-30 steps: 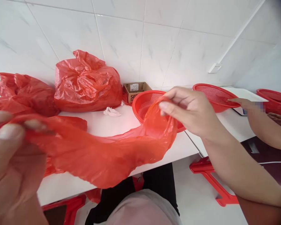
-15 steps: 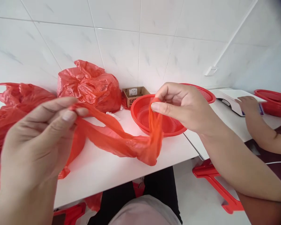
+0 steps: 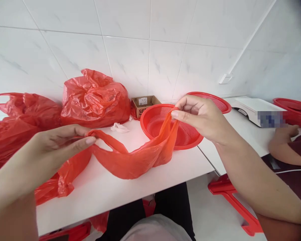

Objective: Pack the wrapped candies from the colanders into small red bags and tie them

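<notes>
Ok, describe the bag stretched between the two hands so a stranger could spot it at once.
Above the white table, in front of the red mesh basket, find the thin red plastic bag sagging between the left hand and right hand. Unlike the other red bags heaped nearby, it is the one held in both hands.

Live from the single head-worn camera, looking forward and down from the person's own head! At twelve o'clock, the white marble-effect tile wall (image 3: 130,43) closes the shot. The long white table (image 3: 110,204) crosses close below, the left hand (image 3: 57,144) and right hand (image 3: 203,117) sit near the lens at nine and three o'clock, and dark-trousered legs (image 3: 172,204) fill six o'clock.
</notes>
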Available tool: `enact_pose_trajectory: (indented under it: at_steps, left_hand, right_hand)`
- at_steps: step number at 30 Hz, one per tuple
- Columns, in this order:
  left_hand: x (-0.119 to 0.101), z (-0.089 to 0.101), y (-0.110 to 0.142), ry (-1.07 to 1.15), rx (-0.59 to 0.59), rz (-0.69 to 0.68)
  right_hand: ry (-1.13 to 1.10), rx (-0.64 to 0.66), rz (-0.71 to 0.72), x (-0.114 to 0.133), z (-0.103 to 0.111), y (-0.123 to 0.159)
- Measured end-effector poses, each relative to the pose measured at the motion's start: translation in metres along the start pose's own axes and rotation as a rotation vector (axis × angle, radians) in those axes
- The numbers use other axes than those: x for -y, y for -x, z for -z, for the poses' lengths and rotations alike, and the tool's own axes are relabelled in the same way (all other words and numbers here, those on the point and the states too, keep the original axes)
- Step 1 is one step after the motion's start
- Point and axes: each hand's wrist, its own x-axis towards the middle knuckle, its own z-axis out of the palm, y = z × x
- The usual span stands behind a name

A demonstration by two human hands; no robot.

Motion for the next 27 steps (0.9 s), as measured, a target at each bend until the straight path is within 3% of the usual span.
enact_pose_trajectory:
  at_steps: [3,6,9,12,15,19,22,25,27]
  left_hand:
    - [-0.011,-0.017,0.001,0.386,0.111,-0.167]
    - [-0.027,-0.046,-0.005,0.660,0.346,-0.184]
    - [-0.040,-0.068,-0.013,0.621,0.541,-0.140]
    - [-0.048,-0.079,-0.016,0.374,0.642,-0.109]
    - [-0.050,-0.082,-0.014,0.241,0.614,-0.098]
    - [-0.040,-0.080,-0.016,0.443,0.557,-0.001]
    - [-0.031,-0.078,-0.021,0.548,0.507,0.062]
    - [-0.027,-0.076,-0.023,0.531,0.484,0.022]
    - [-0.029,-0.074,-0.024,0.445,0.515,-0.051]
  right_hand:
    - [-0.002,0.028,0.017,0.006,-0.003,-0.002]
    - [-0.018,0.101,0.072,0.017,-0.013,-0.007]
    - [-0.014,0.185,0.156,0.027,-0.030,-0.012]
    - [-0.019,0.225,0.214,0.032,-0.049,-0.018]
    - [-0.091,0.286,0.195,0.028,-0.061,-0.023]
    - [-0.190,0.376,0.112,0.009,-0.065,-0.021]
    - [-0.193,0.345,0.078,-0.004,-0.066,-0.012]
    - [-0.220,0.284,0.070,-0.004,-0.067,0.001]
    - [-0.253,0.352,0.118,0.002,-0.066,0.009]
